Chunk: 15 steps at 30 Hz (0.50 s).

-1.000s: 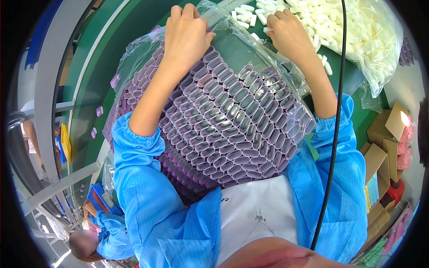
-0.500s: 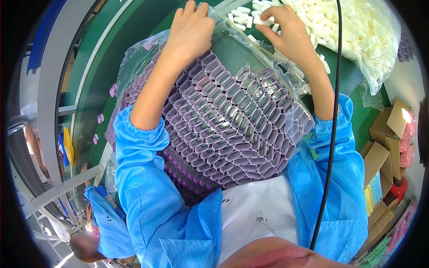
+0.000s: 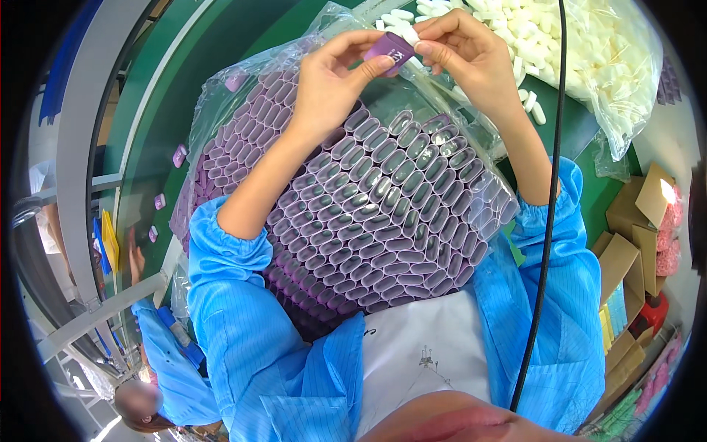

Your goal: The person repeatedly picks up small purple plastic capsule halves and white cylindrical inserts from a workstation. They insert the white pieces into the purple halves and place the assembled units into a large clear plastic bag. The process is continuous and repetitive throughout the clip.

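My left hand [image 3: 330, 82] grips a small purple plastic case [image 3: 389, 53] between thumb and fingers, tilted above the far edge of the stack. Close against its right side, my right hand [image 3: 471, 57] pinches a white plastic piece [image 3: 414, 42], mostly covered by the fingertips. Whether the piece is inside the case or only touching its mouth, I cannot tell. Below my hands, many oval purple cases [image 3: 368, 214] stand packed together, open ends up, in a clear plastic bag [image 3: 210, 110]. Loose white oblong pieces [image 3: 398, 23] lie on the green table just beyond.
A clear bag [image 3: 622, 110] of white pieces lies at the far right. A black cable [image 3: 549, 221] hangs down in front of my right arm. Several loose purple pieces [image 3: 160, 200] rest on the green surface at left. Cardboard boxes [image 3: 622, 272] stand at right; another person [image 3: 173, 368] works at lower left.
My left hand has come back from the far edge and now holds a purple case. My right hand has moved left from the white pieces, bringing one to the case.
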Available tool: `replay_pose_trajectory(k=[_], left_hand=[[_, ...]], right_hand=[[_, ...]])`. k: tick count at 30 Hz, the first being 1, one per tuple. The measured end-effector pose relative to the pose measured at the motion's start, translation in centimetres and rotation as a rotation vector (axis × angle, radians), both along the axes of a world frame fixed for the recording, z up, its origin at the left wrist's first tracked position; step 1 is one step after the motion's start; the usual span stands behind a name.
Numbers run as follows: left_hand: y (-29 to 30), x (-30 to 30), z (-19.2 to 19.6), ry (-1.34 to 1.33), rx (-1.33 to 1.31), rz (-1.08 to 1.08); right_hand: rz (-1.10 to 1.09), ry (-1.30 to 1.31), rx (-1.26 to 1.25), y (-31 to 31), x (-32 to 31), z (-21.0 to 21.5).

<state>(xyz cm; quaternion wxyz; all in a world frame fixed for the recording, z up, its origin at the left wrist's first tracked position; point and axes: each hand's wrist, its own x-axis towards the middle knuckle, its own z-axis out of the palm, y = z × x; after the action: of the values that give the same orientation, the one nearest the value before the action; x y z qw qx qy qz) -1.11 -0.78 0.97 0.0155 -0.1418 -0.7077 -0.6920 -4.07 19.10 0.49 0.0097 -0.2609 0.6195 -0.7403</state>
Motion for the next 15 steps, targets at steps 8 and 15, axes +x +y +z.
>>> replay_pose_trajectory(k=[8, 15], left_hand=[[0.5, 0.6, 0.1, 0.231, -0.313, 0.15], [0.6, 0.7, 0.3, 0.308, -0.484, 0.199]], right_hand=[[-0.253, 0.436, 0.308, 0.1, 0.1, -0.1], [-0.31, 0.728, 0.396, 0.5, -0.5, 0.1]])
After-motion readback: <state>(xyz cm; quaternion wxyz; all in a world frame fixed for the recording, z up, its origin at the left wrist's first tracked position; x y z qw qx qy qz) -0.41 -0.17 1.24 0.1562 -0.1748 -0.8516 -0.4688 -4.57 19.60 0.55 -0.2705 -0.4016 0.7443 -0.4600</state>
